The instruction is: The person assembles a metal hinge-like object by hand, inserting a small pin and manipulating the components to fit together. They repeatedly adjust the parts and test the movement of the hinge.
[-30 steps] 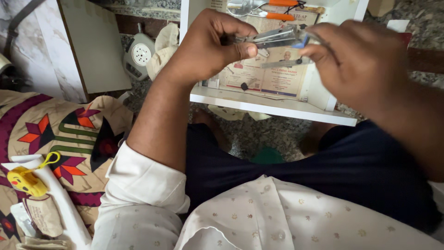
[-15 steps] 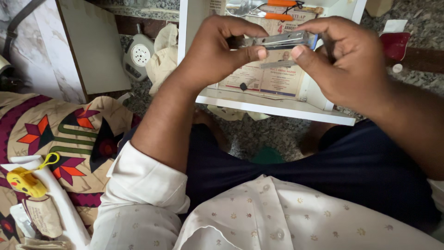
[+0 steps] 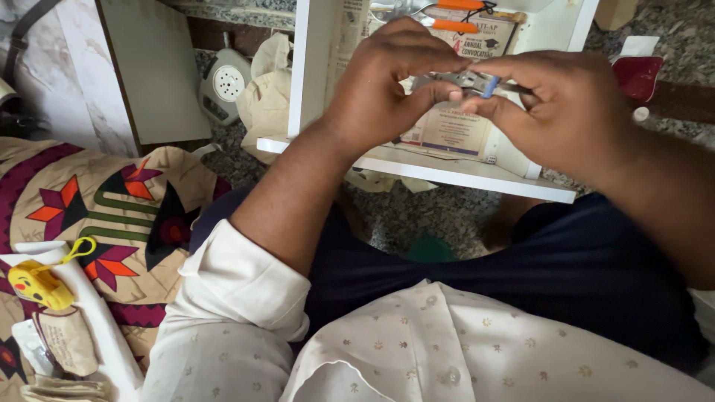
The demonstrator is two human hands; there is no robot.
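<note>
Both hands have closed in since the earlier frame: left hand (image 3: 380, 82) has slid right along the metal stapler (image 3: 465, 80), so less of the tool shows between the palms. The white shelf board (image 3: 447, 173) sits lower-left in view than before.

Grip now: left thumb and fingers are pressed together on the stapler's near end; right hand (image 3: 566, 112) pinches the far end, fingertips (image 3: 477, 104) just under the small blue part (image 3: 488, 88). The stapler is held level in the air between the two hands, above the shelf board and the printed paper (image 3: 447, 126) lying on it, touching neither.

Step, as a judgement: fiddling with the stapler's front end, probably opening or reseating the blue piece; not finished, and the mechanism is mostly hidden by fingers. Whether it is open cannot be told.

The next move calls for a steady left hold while the right fingertips work the blue part, with small force only.

Behind the grip: orange-handled pliers (image 3: 454, 15). Far left of the grip: yellow toy keyring (image 3: 33, 283) on patterned cloth (image 3: 112, 208).
</note>
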